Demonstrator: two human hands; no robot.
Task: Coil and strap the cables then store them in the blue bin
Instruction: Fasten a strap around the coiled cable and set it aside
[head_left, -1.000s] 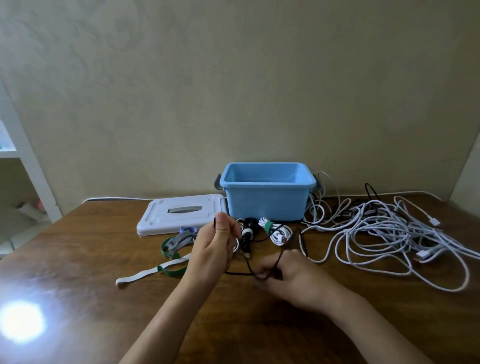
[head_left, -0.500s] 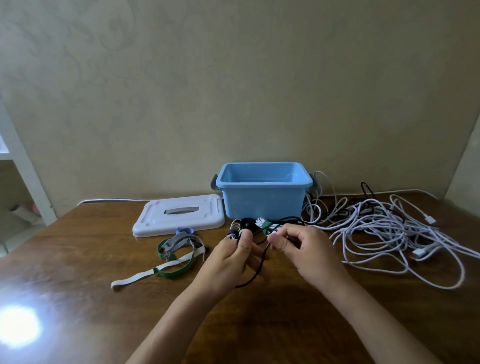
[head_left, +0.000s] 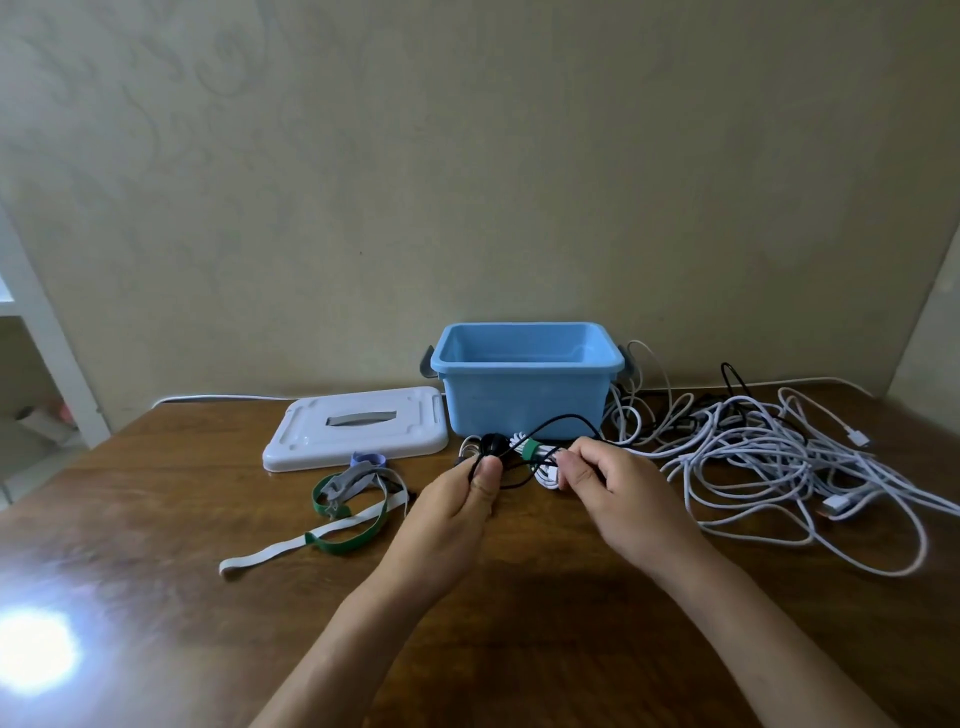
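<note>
A: Black cable (head_left: 558, 422) looks thin, light, limp; it arches up in front of the blue bin (head_left: 524, 400). Likely springs loose unless pinched where the turns cross

B: Hands?

A: Left hand (head_left: 457, 506) closed, thumb pressing the gathered black loops just above the table (head_left: 156, 519). Right hand (head_left: 615, 491) narrow, fingertips pinching the strand near a strapped white coil (head_left: 543, 465)

B: Straps?

A: Loose straps (head_left: 345, 512) lie left, near the lid (head_left: 358, 426); white cable tangle (head_left: 779, 462) right, still uncoiled
</note>
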